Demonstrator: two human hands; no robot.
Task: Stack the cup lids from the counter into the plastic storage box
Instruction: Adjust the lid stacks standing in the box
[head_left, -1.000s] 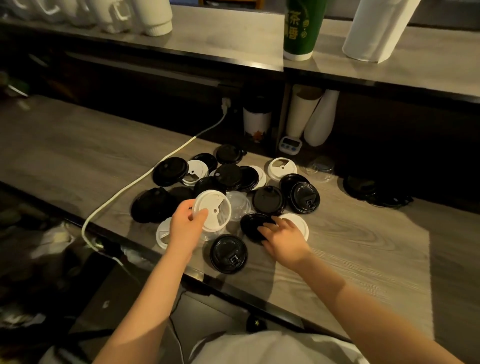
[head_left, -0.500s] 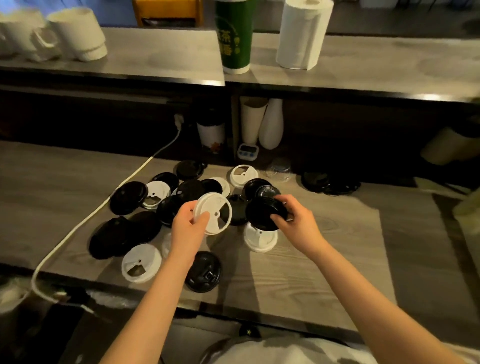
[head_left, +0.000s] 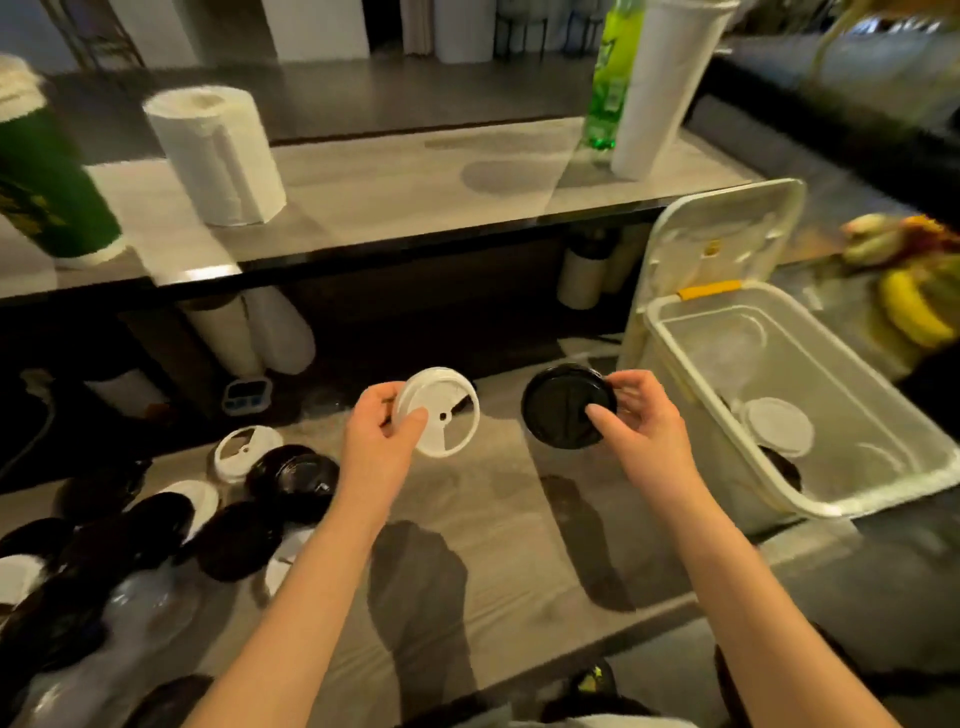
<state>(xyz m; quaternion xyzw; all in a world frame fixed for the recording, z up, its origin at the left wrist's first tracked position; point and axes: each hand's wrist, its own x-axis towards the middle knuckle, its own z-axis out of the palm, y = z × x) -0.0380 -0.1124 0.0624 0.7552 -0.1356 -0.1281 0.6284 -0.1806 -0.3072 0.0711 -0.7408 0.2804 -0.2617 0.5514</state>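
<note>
Just right of the right hand (head_left: 641, 423): box (head_left: 810, 506), open, small stack (head_left: 776, 434) inside. Right hand pinches black lid (head_left: 566, 408) by the rim; left hand (head_left: 382, 441) pinches white lid (head_left: 439, 413), both above the table (head_left: 519, 519). Suggest black first, level, centred on the stack, then white. Pile (head_left: 291, 480) lies left of the left hand.
</note>
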